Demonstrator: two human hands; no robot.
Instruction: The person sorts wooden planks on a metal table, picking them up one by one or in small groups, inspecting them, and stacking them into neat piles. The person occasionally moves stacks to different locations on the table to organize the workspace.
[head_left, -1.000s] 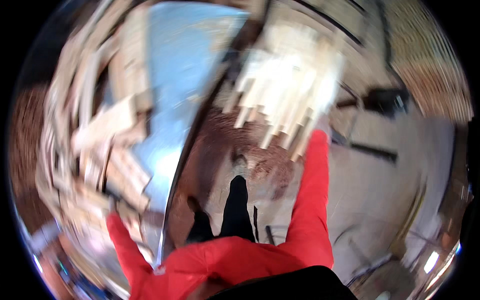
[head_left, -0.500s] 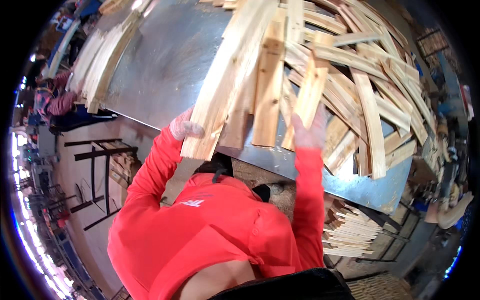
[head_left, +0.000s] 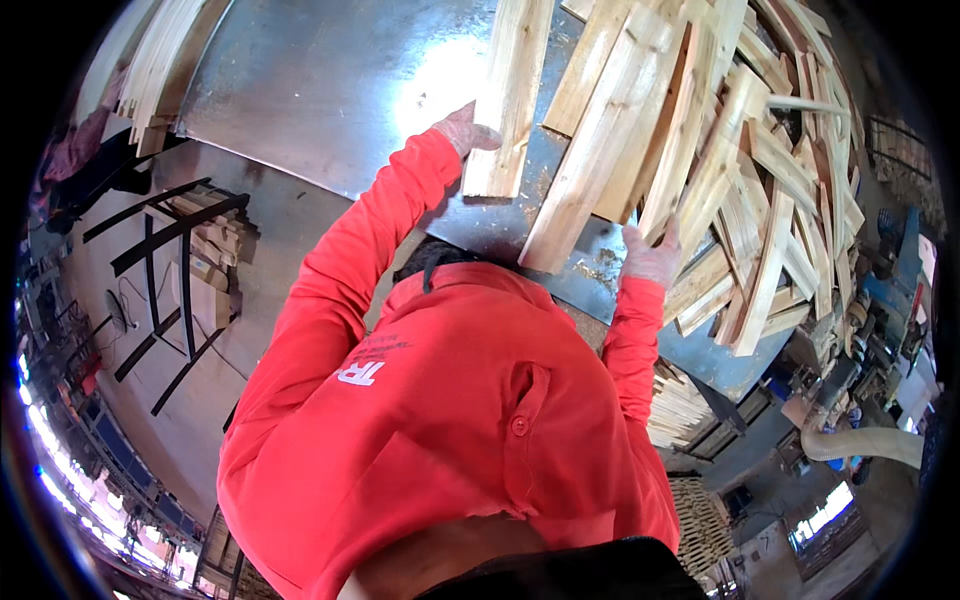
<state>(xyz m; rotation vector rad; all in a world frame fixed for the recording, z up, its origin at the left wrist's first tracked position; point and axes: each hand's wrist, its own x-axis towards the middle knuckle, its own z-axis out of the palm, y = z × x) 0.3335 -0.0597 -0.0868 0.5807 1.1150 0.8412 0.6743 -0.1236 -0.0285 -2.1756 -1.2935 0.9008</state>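
Observation:
My left hand [head_left: 467, 132], in a pale glove, closes on the left edge of a long wooden board [head_left: 510, 95], its thumb over the top face. That board lies apart from the others on the metal table. My right hand [head_left: 652, 258], also gloved, grips the near end of a narrower board [head_left: 684, 140] between thumb and fingers. Between my hands a wide pale board [head_left: 600, 140] lies slanted, its near end reaching the table's front edge. A shorter knotty board [head_left: 588, 70] is to its left, partly covered.
A jumbled heap of boards [head_left: 785, 210] covers the right of the metal table [head_left: 300, 100]. Neatly stacked boards [head_left: 160, 70] stand at the far left, near another person's sleeve [head_left: 80, 150]. A black metal frame [head_left: 180, 260] stands on the floor left; stacked wood [head_left: 675, 408] sits below right.
My left hand has moved farther away and rightward in view, now holding a board separated from the rest. My right hand remains at the boards' near ends. The view has shifted.

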